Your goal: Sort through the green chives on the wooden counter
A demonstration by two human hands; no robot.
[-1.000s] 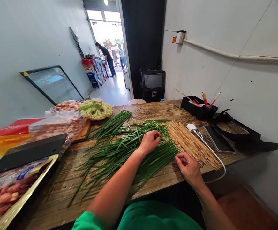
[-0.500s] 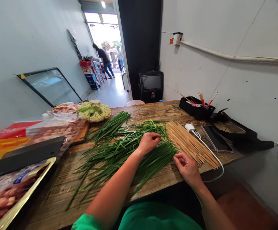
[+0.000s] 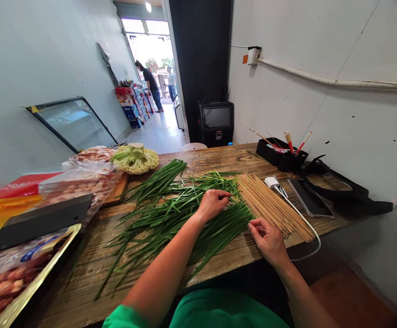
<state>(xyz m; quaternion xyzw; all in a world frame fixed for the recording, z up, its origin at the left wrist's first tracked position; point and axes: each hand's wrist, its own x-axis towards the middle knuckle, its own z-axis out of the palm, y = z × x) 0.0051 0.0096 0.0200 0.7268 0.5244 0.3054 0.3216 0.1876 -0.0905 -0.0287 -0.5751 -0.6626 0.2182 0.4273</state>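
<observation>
Long green garlic chives (image 3: 164,212) lie in loose heaps over the middle of the wooden table. My left hand (image 3: 213,203) rests over the bunch with its fingers curled and thumb and fingertips close together near the stalk ends. Whatever is in that pinch is too small to make out. At the cut ends of the nearest bunch, my right hand (image 3: 266,237) has thumb and forefinger pinched at the chive tips. Just beyond both hands lies a wide layer of thin bamboo skewers (image 3: 273,205), side by side.
Left are a cauliflower (image 3: 135,159), bagged meat (image 3: 82,182) and a packed meat tray (image 3: 23,273). To the right lie a white charger (image 3: 271,182) with its cable, a phone (image 3: 309,198), a black strap (image 3: 348,191) and a black holder (image 3: 271,152). A person (image 3: 150,84) stands near the doorway.
Both hands and the chives stay practically in place. The person near the doorway has shifted to a more upright stance.
</observation>
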